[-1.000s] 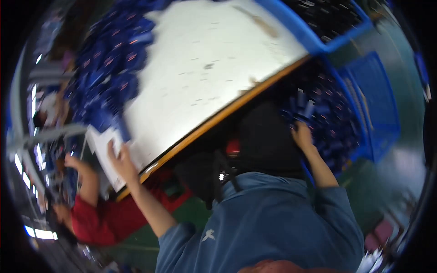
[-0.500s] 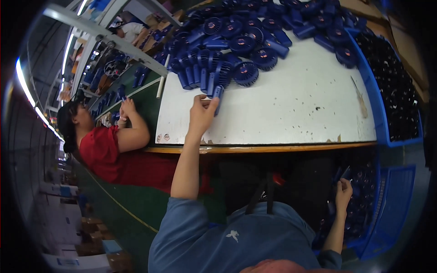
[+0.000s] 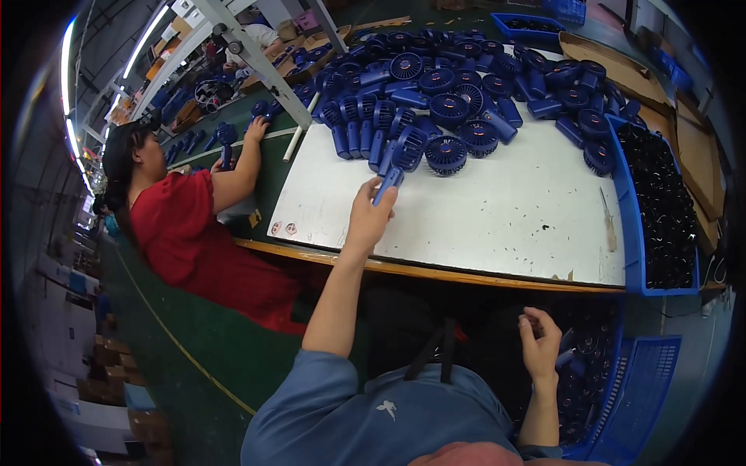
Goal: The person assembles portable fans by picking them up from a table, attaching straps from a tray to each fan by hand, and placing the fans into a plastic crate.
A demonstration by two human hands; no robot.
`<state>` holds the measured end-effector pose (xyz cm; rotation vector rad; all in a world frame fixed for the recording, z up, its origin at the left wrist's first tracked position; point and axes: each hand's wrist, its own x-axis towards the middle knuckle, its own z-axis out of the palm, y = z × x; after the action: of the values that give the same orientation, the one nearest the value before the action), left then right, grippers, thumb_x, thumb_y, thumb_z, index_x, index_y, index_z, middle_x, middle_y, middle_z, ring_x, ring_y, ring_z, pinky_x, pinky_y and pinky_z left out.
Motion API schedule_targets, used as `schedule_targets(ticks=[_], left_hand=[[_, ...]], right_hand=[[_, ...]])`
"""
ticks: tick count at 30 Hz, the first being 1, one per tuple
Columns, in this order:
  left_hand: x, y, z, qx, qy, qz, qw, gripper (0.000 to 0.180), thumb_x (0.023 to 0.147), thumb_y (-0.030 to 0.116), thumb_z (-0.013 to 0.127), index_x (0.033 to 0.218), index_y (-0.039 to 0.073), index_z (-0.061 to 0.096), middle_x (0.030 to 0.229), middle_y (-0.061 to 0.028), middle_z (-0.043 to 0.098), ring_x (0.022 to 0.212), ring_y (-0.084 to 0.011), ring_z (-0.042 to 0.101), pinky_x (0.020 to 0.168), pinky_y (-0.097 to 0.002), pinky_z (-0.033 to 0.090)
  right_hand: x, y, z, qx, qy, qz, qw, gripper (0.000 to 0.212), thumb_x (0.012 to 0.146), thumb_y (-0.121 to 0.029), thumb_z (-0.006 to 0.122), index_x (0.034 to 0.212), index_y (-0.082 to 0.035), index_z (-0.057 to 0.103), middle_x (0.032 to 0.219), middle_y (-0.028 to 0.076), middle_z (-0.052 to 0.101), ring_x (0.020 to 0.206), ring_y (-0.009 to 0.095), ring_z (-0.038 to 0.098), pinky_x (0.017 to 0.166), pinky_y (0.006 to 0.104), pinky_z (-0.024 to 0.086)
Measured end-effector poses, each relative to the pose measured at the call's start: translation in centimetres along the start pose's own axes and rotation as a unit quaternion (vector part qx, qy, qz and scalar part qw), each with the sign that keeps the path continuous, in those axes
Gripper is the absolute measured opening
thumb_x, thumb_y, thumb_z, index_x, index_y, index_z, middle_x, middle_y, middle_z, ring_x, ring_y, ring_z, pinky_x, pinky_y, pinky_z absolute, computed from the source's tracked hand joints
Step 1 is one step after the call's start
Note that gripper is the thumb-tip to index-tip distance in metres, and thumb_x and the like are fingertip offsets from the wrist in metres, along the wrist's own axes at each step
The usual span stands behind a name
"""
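Observation:
Dark blue handheld fans [image 3: 449,111] lie heaped across the far half of the white-topped table [image 3: 482,225]. At the near left of the heap, my left hand [image 3: 368,221] grips the handle of one handheld fan [image 3: 388,185], whose round caged head points away from me. Several more fans stand in a row just beyond it, handles toward me. My right hand [image 3: 542,346] is off the table's front edge, fingers loosely bent and apart, with nothing visible in it. Beside and below that hand is a blue crate [image 3: 610,400] of dark blue fans.
A long blue bin [image 3: 636,225] of small black parts stands along the table's right edge. Close to it lies a screwdriver-like tool [image 3: 608,221]. To my left a person in red [image 3: 175,221] handles fans at another bench. A metal post [image 3: 268,74] rises at the table's far left.
My right hand has let go of a dark blue piece above the crate and moved left, nearer my lap. My left hand still holds the fan. The person in red has reached farther forward.

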<state>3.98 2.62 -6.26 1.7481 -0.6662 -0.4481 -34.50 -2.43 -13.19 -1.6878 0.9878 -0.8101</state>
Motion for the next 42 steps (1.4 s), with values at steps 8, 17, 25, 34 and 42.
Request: schedule_targets(ticks=[8,17,25,34,42], left_hand=[[-8.8,1.9,4.5,-0.216,-0.083,0.011,0.973,0.046,0.102,0.025,0.051,0.138,-0.004,0.047,0.084,-0.0022,0.056,0.072,-0.0075,0.051,0.068,-0.0228,0.045],[-17.6,0.6,9.7,-0.282,-0.205,0.046,0.936,0.060,0.100,0.013,0.049,0.150,-0.003,0.020,0.142,-0.0162,0.038,0.130,-0.0230,0.040,0.111,-0.0336,0.030],[-18.7,-0.5,10.2,-0.125,-0.246,0.205,0.939,0.068,0.090,0.007,0.057,0.149,0.002,0.024,0.144,-0.0202,0.033,0.136,-0.0324,0.035,0.114,-0.0402,0.026],[-15.1,-1.0,8.9,-0.453,-0.180,-0.042,0.872,0.066,0.099,0.022,0.054,0.150,-0.002,0.019,0.136,-0.0158,0.046,0.126,-0.0196,0.046,0.109,-0.0335,0.036],[-14.8,-1.1,8.2,-0.401,-0.153,-0.062,0.901,0.047,0.100,0.022,0.057,0.140,0.000,0.044,0.123,-0.0092,0.057,0.112,-0.0131,0.054,0.101,-0.0284,0.042]], right_hand=[[0.9,-3.8,3.5,0.084,-0.111,-0.006,0.990,0.022,0.091,-0.003,0.063,0.112,0.002,0.065,0.093,0.009,0.069,0.083,0.012,0.065,0.078,0.0252,0.052],[1.4,-6.9,6.8,0.307,-0.178,-0.052,0.934,0.058,0.099,-0.019,0.057,0.145,0.003,0.031,0.128,0.016,0.054,0.114,0.020,0.055,0.099,0.0331,0.044],[1.4,-5.9,6.6,0.243,-0.066,0.023,0.967,0.037,0.093,-0.006,0.059,0.127,0.002,0.047,0.112,0.009,0.058,0.102,0.015,0.057,0.093,0.0297,0.045],[0.3,-6.1,5.5,0.209,-0.247,0.107,0.940,0.024,0.090,-0.016,0.066,0.108,-0.001,0.058,0.085,0.003,0.062,0.074,0.009,0.059,0.071,0.0253,0.049],[-0.3,-5.7,6.1,0.184,-0.250,0.108,0.945,0.021,0.091,-0.019,0.068,0.099,-0.002,0.059,0.078,0.000,0.059,0.070,0.007,0.055,0.066,0.0239,0.046]])
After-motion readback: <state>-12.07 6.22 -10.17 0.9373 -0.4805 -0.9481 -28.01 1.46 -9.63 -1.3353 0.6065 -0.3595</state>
